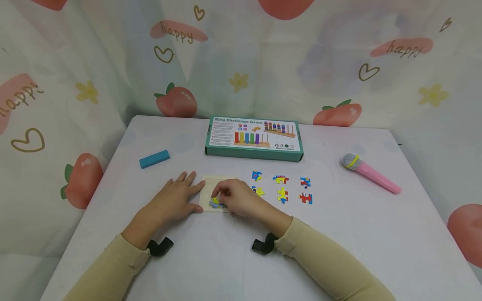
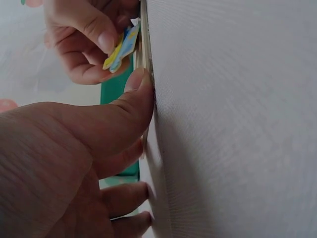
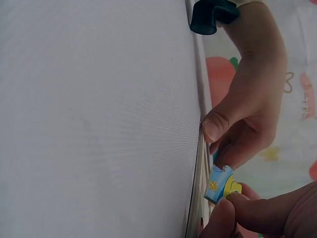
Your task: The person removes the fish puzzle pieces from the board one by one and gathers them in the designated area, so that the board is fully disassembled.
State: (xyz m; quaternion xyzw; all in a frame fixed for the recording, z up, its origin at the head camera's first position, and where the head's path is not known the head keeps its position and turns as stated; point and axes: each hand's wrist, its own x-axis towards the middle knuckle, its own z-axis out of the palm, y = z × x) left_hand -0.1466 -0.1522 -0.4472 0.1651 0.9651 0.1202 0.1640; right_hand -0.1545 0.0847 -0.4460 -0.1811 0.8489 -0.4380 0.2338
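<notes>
My right hand [image 1: 241, 196] pinches a blue and yellow puzzle piece [image 3: 220, 184] between thumb and fingers, low over a pale wooden puzzle tray [image 1: 205, 194]. In the left wrist view the piece tilts upward beside the tray's edge. My left hand [image 1: 173, 196] lies spread on the table at the tray's left side, with its thumb and forefinger straight against the tray's edge. The right hand hides the tray's right part. To the right of the tray lie several loose puzzle pieces [image 1: 282, 195] in two rows, one partly covered by the right hand.
A green-sided Ring Challenge Game box [image 1: 254, 153] lies behind the tray. A blue block [image 1: 155, 159] is at the back left, and a pink toy microphone [image 1: 376, 175] at the right. Black wrist mounts [image 1: 161, 246] stick out below both wrists. A patterned curtain [image 1: 271, 62] hangs behind the white table.
</notes>
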